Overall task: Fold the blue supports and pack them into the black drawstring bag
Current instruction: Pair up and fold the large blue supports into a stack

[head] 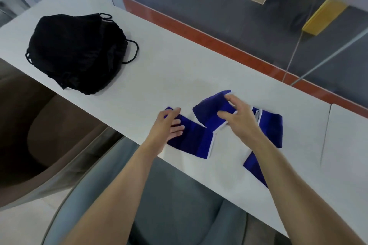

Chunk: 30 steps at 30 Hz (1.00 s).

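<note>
Head view: the black drawstring bag sits well apart at the left end of the worktop, nearer the left grip. That grip lies spread flat on the left blue support by the near edge. The right grip, just beside it, pinches the middle blue support.

A single wide-angle camera rides on the person's head, facing forward and steeply down along both forearms onto the white tabletop. It sits close: the left hand and right hand fall mid-frame, with the chair seat beneath.
</note>
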{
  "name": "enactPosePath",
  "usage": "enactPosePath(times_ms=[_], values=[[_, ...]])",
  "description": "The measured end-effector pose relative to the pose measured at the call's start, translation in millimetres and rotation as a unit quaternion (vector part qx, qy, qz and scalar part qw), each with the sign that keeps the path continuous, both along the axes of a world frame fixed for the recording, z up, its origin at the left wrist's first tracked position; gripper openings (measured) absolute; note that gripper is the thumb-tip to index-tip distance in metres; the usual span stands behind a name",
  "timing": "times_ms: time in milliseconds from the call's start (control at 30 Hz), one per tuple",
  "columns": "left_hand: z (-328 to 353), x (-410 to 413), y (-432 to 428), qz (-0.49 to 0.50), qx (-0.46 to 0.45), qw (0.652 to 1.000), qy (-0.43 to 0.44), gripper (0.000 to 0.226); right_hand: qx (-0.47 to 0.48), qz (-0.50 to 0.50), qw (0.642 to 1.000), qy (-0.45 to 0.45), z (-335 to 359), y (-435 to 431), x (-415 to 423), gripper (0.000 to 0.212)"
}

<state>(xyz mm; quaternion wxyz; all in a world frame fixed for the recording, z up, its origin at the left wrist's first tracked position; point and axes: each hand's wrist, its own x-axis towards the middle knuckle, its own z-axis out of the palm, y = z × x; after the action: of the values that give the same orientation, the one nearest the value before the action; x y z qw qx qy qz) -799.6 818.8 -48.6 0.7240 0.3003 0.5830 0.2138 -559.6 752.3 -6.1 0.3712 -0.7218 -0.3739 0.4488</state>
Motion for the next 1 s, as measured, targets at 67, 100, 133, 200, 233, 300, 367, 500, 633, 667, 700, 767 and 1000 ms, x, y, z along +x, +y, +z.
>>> enactPosePath(times_ms=[67, 100, 133, 200, 233, 300, 367, 500, 633, 667, 700, 767, 1000], values=[[6, 5, -5, 0.083, -0.165, 0.971, -0.153, 0.075, -0.002, 0.056, 0.998, 0.026, 26, -20, -3, 0.038], [7, 5, -11, 0.095, -0.198, 0.955, -0.201, 0.082, -0.008, 0.078, 0.997, 0.029, 36, -30, -4, 0.038], [7, 3, -16, 0.092, -0.198, 0.948, -0.233, 0.082, -0.018, 0.094, 0.995, 0.028, 45, -39, -5, 0.038], [5, -3, -21, 0.102, -0.16, 0.95, -0.248, 0.064, -0.046, 0.104, 0.993, 0.031, 54, -53, -6, 0.04], [3, -7, -21, 0.121, -0.143, 0.95, -0.251, 0.059, -0.062, 0.1, 0.993, 0.03, 54, -58, -6, 0.041], [2, -20, -16, 0.118, -0.094, 0.959, -0.242, 0.052, -0.098, 0.074, 0.992, -0.003, 43, -63, -6, 0.04], [3, -35, -7, 0.067, -0.004, 0.992, -0.109, 0.04, -0.132, 0.015, 0.99, -0.047, 24, -61, -12, 0.031], [-9, -58, 10, -0.038, 0.145, 0.971, 0.188, 0.021, -0.148, -0.037, 0.987, -0.06, -22, -52, -34, 0.02], [-21, -61, 18, -0.099, 0.185, 0.941, 0.267, 0.015, -0.147, -0.048, 0.981, -0.119, -45, -48, -49, 0.021], [-24, -61, 21, -0.118, 0.196, 0.931, 0.284, 0.015, -0.145, -0.053, 0.98, -0.129, -49, -48, -50, 0.026], [-26, -60, 22, -0.131, 0.205, 0.924, 0.296, 0.016, -0.144, -0.053, 0.978, -0.14, -53, -47, -51, 0.03], [-30, -57, 26, -0.14, 0.22, 0.914, 0.311, 0.017, -0.141, -0.049, 0.976, -0.159, -58, -46, -49, 0.03], [-33, -51, 36, -0.13, 0.246, 0.911, 0.304, 0.02, -0.113, -0.04, 0.971, -0.206, -68, -40, -46, 0.016]])
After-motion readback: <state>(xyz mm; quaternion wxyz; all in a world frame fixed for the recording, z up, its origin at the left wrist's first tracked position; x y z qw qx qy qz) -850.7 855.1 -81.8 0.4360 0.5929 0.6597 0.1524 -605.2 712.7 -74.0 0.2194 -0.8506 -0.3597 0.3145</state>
